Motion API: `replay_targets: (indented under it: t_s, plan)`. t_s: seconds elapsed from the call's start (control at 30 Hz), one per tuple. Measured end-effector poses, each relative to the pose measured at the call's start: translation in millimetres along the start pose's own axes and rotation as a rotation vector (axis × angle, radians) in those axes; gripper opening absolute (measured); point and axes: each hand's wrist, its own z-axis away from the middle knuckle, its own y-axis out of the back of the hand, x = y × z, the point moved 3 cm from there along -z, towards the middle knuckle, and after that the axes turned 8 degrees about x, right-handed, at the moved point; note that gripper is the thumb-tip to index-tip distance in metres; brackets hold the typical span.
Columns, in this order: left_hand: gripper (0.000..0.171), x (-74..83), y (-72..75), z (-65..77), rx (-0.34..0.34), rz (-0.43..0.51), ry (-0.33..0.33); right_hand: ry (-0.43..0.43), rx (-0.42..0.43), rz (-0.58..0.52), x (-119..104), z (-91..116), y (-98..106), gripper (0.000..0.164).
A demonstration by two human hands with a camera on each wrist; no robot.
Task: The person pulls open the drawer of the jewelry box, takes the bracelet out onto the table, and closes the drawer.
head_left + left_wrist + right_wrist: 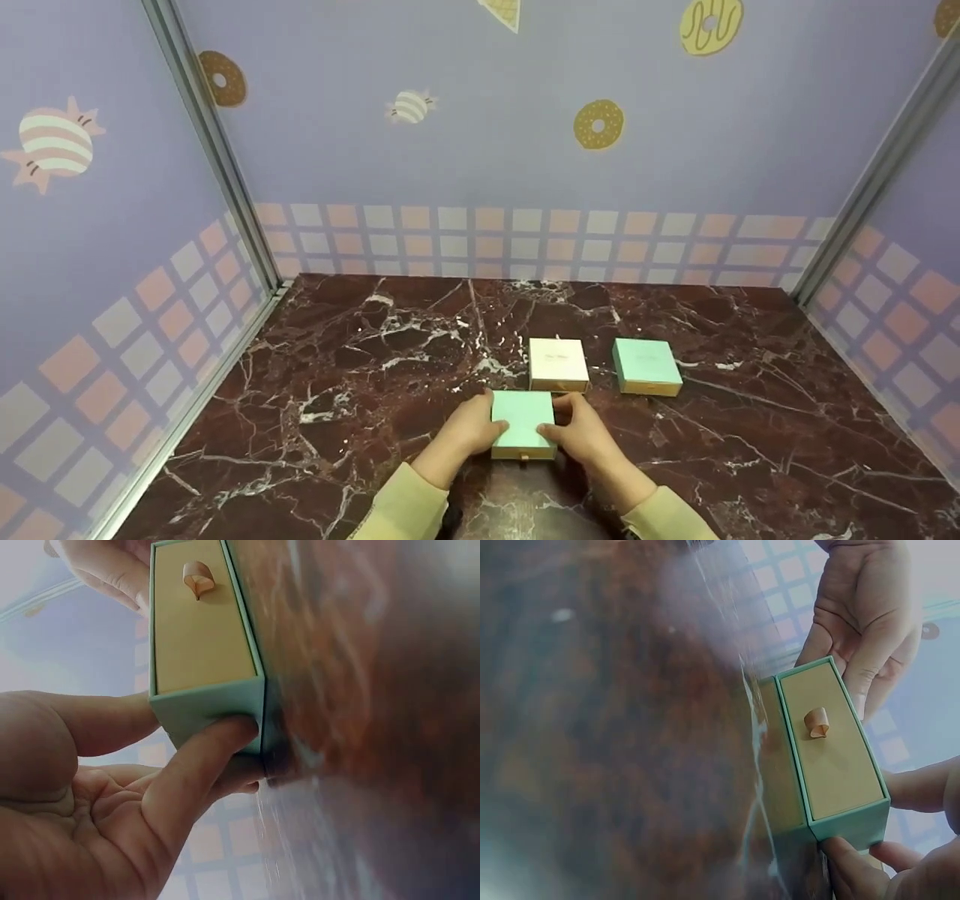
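Observation:
A mint-green drawer box (523, 417) with a tan drawer front and a small ribbon pull tab (199, 579) rests on the marble-patterned table near its front. My left hand (469, 429) grips its left side, thumb on the top and fingers along the side wall. On the opposite side my right hand (579, 431) holds it the same way, thumb over the top edge. The drawer is closed, its front facing me. Just behind stands a cream drawer box (558, 360), and to the right of that a second mint-green box (646, 362).
The dark red marble-patterned table (360, 360) spreads around the boxes. Patterned lilac walls (480, 150) with metal corner posts (217, 150) enclose it at the back, left and right.

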Motion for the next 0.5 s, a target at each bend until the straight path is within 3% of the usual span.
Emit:
replay_targets:
  t_s: [0.5]
  plan:
    - [0.07,15.9,-12.4,8.0,-0.011,0.013,-0.042,-0.078,-0.001,0.036,9.0,6.9,22.7,0.04]
